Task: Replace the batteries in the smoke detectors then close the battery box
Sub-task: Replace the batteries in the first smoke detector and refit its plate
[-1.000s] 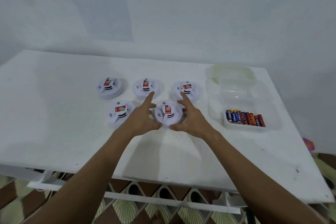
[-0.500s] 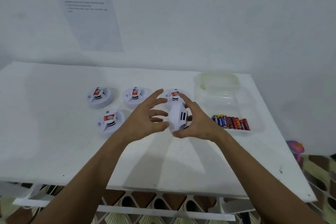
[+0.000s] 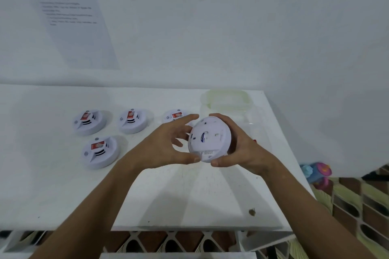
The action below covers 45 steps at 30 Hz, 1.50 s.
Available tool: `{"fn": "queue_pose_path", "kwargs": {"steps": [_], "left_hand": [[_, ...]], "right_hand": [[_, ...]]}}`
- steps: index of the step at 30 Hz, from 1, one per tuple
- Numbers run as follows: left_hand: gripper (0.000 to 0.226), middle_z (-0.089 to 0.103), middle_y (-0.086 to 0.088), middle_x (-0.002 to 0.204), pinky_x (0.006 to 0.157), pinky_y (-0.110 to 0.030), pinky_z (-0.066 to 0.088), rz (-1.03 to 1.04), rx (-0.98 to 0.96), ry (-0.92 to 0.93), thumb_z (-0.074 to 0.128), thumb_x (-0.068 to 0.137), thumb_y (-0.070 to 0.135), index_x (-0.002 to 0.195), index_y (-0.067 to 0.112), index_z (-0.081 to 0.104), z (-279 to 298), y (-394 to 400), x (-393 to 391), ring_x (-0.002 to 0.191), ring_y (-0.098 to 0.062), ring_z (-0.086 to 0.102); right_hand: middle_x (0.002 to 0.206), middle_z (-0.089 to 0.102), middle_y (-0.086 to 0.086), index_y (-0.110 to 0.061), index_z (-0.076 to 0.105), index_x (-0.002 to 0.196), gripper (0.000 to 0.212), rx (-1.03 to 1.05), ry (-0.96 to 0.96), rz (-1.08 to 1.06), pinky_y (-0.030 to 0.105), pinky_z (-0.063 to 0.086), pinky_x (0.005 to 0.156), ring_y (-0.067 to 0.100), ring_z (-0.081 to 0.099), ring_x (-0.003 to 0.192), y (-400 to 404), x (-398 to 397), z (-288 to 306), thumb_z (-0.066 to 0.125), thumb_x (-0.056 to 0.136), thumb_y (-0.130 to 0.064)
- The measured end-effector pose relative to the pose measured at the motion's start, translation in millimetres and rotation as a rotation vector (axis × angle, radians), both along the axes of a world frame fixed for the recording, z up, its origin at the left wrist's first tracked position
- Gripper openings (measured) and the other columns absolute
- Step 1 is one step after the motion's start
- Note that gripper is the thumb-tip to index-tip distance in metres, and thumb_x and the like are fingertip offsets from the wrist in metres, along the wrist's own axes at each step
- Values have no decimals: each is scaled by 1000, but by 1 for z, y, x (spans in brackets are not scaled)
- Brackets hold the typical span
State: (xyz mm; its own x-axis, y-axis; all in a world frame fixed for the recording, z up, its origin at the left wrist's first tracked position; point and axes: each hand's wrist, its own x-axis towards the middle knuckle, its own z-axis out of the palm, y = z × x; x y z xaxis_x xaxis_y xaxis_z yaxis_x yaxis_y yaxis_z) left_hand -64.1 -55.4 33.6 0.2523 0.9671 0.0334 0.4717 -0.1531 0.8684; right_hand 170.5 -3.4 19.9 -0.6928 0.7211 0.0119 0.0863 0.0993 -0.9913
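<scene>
Both my hands hold smoke detector [image 3: 209, 140] upright between them, back facing me, right hand [image 3: 240, 151] gripping, left hand [image 3: 168, 147] pinching rim

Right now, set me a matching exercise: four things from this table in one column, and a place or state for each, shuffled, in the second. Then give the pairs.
Things
1. held smoke detector
2. near-left smoke detector
3. box lid
4. right hand

Places or states
A. lying at the table's far right corner
B. turned with its back to the camera, off the table
C. alone in the near row, face up
D. wrapped round a detector's right edge

Pairs: 1-B, 2-C, 3-A, 4-D
</scene>
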Motion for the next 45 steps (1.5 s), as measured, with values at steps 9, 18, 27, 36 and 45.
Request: {"fn": "queue_pose_path", "kwargs": {"steps": [9,18,27,36,45], "left_hand": [[86,64,14,114,80,-28,58,-5,28,-14,89,64,11,129,46,44,12,-3,13,89,-9,66],[83,61,19,120,82,-35,58,-40,50,97,88,65,31,138,34,48,12,2,9,103,-9,63],[67,67,14,110,71,-28,59,44,108,185,87,62,43,123,28,64,21,16,10,84,-10,69],[55,58,14,111,57,-20,52,137,169,174,89,54,39,98,37,55,15,16,21,83,-13,68],[57,61,13,106,60,-25,54,168,170,163,79,48,54,96,31,59,15,17,27,83,-14,67]], "right_hand": [[142,50,-2,-26,36,147,99,55,-65,21,43,53,100,19,48,133,3,10,2,83,64,-1],[134,51,-13,-32,39,138,101,142,-105,-33,20,52,89,0,51,123,4,1,0,93,59,-1],[134,47,-10,-26,36,141,103,154,-106,-14,23,54,88,-1,51,120,12,-1,-2,92,59,2],[130,59,-4,-20,50,136,93,284,-60,-146,39,56,93,19,57,122,17,-7,-13,93,56,-5],[127,62,-6,-20,51,135,96,297,-80,-194,33,55,95,16,59,118,19,-5,-17,96,51,-13]]}}
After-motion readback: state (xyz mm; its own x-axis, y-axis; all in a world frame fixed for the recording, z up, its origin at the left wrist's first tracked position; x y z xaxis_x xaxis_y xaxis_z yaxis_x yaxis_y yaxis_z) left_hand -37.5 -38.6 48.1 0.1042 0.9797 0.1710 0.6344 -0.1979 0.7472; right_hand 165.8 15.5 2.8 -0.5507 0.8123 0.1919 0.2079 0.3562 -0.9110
